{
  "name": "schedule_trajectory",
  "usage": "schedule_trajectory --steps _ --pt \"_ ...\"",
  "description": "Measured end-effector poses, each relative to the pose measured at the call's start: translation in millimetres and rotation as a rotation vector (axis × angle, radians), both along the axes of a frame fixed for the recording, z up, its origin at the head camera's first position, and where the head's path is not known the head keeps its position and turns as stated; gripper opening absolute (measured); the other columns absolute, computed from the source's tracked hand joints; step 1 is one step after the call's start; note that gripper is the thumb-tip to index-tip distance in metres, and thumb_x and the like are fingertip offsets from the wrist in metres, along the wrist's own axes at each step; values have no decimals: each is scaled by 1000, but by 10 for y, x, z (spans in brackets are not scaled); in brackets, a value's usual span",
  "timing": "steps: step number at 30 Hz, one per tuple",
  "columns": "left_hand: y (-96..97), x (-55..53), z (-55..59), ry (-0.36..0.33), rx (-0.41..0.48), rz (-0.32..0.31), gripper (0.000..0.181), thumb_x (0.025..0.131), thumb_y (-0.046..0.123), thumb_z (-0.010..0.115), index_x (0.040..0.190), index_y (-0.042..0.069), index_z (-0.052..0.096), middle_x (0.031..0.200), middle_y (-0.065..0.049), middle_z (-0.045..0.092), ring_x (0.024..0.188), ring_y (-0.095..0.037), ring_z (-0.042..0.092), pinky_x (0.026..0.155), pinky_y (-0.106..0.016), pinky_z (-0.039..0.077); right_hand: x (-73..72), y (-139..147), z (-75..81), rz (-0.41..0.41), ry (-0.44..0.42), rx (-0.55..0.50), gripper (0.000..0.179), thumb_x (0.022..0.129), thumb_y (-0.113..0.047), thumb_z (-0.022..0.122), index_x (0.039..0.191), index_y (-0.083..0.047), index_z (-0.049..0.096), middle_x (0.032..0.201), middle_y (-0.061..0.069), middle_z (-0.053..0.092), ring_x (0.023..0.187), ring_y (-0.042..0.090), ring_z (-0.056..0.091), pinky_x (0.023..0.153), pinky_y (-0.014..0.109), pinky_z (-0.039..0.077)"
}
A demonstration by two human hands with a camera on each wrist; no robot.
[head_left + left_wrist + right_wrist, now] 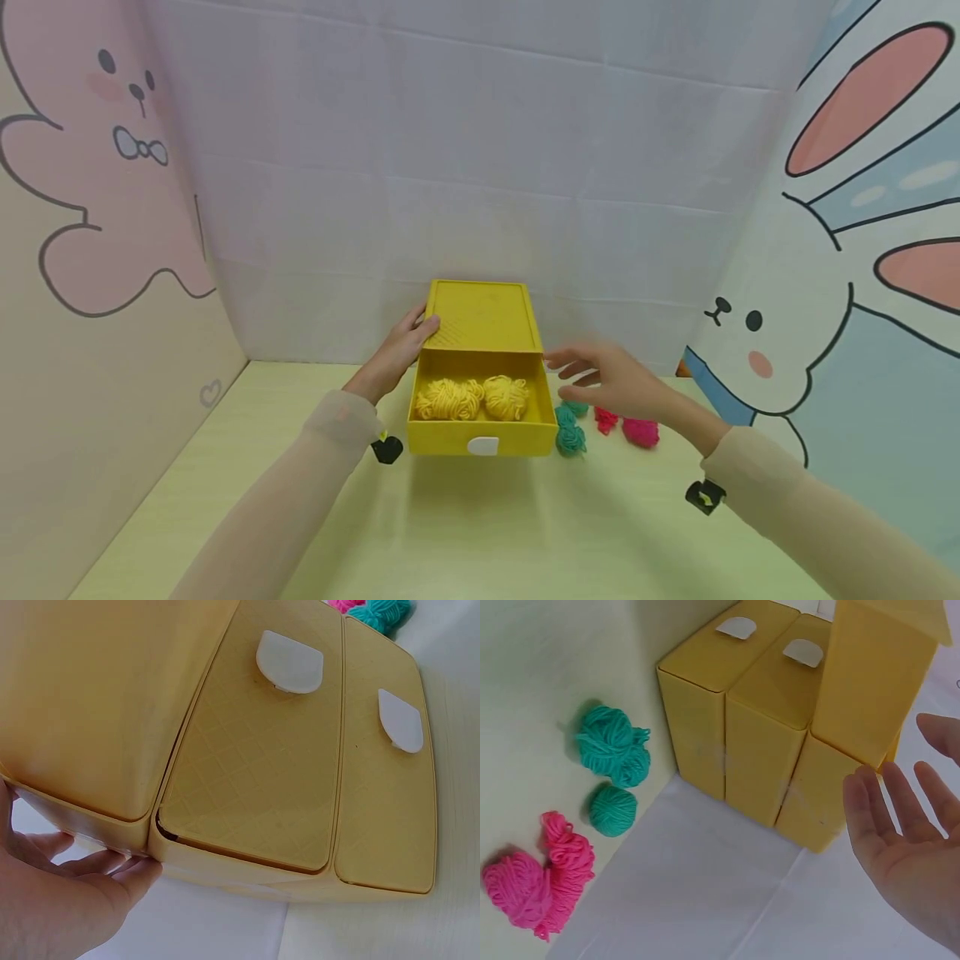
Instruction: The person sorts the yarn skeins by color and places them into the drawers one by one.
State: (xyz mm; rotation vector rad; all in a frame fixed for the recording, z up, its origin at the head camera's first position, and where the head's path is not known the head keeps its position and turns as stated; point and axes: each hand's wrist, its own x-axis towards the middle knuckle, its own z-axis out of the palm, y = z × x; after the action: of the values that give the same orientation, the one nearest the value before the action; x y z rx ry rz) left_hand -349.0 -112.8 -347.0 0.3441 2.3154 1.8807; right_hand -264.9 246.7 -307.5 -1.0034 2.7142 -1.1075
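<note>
A yellow drawer cabinet (483, 317) stands against the back wall, its top drawer (442, 439) pulled well out toward me. Inside the drawer are two bundles of yellow yarn (450, 400), side by side. My left hand (397, 354) rests on the cabinet's left side, thumb over the top edge; in the left wrist view its fingers (139, 874) lie along the side wall. On the opposite side my right hand (618, 383) is held empty with loosely bent fingers, its fingertips right at the cabinet's side. Two lower drawers (251, 750) with white tabs are closed.
Teal yarn balls (606, 742) lie on the table right of the cabinet. Further right are pink yarn bundles (517, 889). A pale wall (480, 167) rises behind, and side panels with cartoon animals (780, 333) flank the table.
</note>
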Motion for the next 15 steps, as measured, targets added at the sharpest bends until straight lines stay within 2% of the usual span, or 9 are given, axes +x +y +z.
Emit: schedule_trajectory --steps 7,15 --pt "-1 1 3 -7 3 1 69 114 48 45 173 30 13 171 -11 33 153 -37 39 122 -66 30 179 124 -150 -43 -49 -28 47 104 -18 71 148 -6 59 135 16 69 119 34 71 94 34 62" --pt "-13 -1 -7 -3 -7 -3 70 114 49 44 173 30 11 173 -10 28 156 -37 33 123 -68 27 396 125 -267 -104 -204 21 51 107 -35 66 148 -7 58 135 13 69 110 24 71 88 35 61"
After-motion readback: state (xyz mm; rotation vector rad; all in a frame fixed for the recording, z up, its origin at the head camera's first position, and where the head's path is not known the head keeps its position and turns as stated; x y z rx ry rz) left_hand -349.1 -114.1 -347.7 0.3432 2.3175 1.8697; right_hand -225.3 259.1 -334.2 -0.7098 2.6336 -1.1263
